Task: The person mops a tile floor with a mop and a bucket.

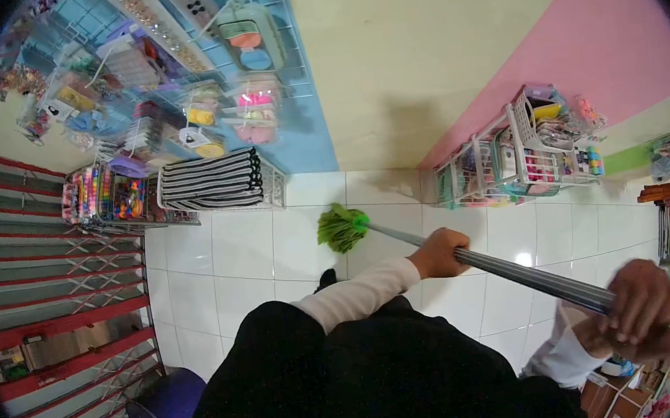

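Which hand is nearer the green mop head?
The left hand, gripping partway along the handle; the right hand is at its far end.

Green mop point(343, 228) on white tiles point(241, 243)

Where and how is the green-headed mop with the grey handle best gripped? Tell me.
Grip the grey handle: left hand from the left around its middle, right hand from the right near its upper end. It is long, slim and straight, slanting up from the green strands, so spread hands should steady it.
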Tool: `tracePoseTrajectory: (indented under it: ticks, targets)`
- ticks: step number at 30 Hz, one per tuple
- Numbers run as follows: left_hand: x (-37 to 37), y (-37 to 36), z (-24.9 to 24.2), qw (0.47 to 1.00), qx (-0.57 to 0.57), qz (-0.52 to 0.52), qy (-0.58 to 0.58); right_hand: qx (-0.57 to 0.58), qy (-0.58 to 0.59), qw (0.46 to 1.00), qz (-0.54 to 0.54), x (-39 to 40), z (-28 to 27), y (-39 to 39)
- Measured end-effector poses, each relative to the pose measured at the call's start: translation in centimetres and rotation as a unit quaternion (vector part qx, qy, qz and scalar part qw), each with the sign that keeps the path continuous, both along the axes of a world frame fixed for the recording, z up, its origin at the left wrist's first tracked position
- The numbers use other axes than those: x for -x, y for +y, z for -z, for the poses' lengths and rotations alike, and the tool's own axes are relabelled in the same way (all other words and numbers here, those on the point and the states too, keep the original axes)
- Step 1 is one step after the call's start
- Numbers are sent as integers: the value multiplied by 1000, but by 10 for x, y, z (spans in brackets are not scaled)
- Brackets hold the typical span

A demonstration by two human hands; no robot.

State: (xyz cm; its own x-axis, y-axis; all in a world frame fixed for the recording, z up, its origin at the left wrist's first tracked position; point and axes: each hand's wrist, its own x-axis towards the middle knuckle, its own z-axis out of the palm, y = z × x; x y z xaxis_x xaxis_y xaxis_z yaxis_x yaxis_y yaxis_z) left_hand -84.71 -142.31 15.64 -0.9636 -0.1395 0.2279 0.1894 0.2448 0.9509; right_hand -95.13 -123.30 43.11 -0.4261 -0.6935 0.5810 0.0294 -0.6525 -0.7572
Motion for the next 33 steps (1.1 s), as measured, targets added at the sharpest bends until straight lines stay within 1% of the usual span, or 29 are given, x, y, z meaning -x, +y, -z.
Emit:
tracePoseTrajectory:
  ticks: [1,2,4,5,8,9,11,12,13,14,15,18,20,21,24,26,30,31,33]
  targets:
    - [11,7,-12,1000,-20,23,-5,-1,12,1000,18,9,-4,17]
    - [22,11,-19,999,-15,42,1,3,25,999,40,13,-5,21]
    - [44,17,-25,997,-3,81,12,25,52,989,134,8,-5,8]
    - [60,23,0,992,68,101,-11,36,66,980,181,3,-4,-4]
    - [90,7,34,988,55,127,-63,68,107,938,322,-5,1,-40]
    - [102,-3,58,984,72,141,-83,22,106,940,322,-3,17,-49]
    - [113,-39,114,972,81,172,-139,-69,102,937,325,1,84,-68]
    - [107,-50,165,987,93,113,-68,-82,83,953,279,4,100,-83]
    - [97,-62,203,993,102,53,3,-97,63,965,234,6,116,-97]
    - [88,-84,191,987,91,124,-47,-79,23,987,137,9,123,-112]
    - [84,-90,183,974,86,120,-172,-76,19,989,126,13,129,-113]
    - [58,-118,191,980,102,39,-166,-74,-33,988,134,9,143,-131]
    - [35,-143,204,986,94,15,-138,-76,-28,988,129,0,157,-147]
    - [24,-157,208,988,91,3,-123,-77,-48,989,117,-8,165,-153]
    - [-8,-185,217,981,67,-29,-181,-95,-41,993,56,-24,176,-175]
    - [-18,-198,217,974,96,-31,-203,-102,-35,994,25,-31,177,-184]
    - [-23,-199,204,966,138,-33,-216,-92,-29,995,17,-31,187,-179]
    - [-23,-195,210,956,164,-41,-241,-96,-37,995,16,-30,190,-173]
    - [-27,-190,229,964,184,-23,-192,-103,-44,993,21,-28,197,-157]
